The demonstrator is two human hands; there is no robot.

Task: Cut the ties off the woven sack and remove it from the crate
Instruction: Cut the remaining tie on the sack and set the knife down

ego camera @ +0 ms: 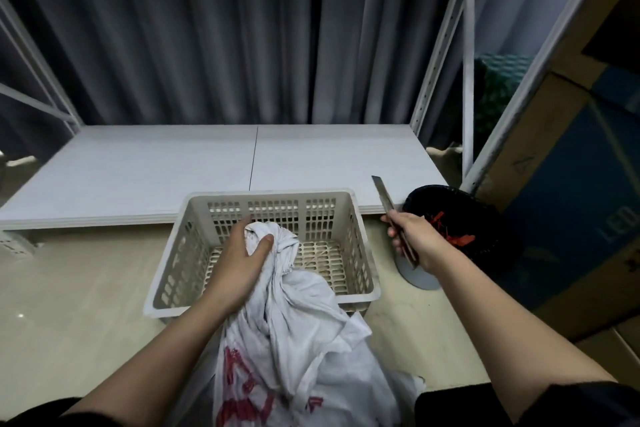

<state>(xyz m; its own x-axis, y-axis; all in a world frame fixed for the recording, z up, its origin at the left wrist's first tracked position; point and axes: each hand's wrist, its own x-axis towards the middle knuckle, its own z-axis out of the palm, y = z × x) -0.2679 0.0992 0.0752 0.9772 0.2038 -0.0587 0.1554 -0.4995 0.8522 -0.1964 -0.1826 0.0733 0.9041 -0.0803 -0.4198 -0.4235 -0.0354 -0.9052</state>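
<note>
Beige perforated plastic crate (360, 246) sits on the floor at frame centre, its far rim just in front of a low white shelf board (173, 166). White woven sack (301, 329) with red print is bunched at the top inside the crate; its lower part spills over the near rim and runs down to the bottom centre of the frame. Left hand (239, 260) is clenched around the gathered neck of the sack, thumb and fingers wrapped over the twisted fabric, above the crate floor. Right hand (415, 239), right of the crate and apart from it, grips a utility knife (391, 211) by the handle, blade extended and pointing to the upper left. Just behind the right hand, a bin with a black liner (485, 218) holds red scraps (453, 236). No ties visible on the sack neck; the left hand covers much of it. Grey curtain (242, 28) fills the upper frame; cardboard boxes (571, 166) at right edge.
</note>
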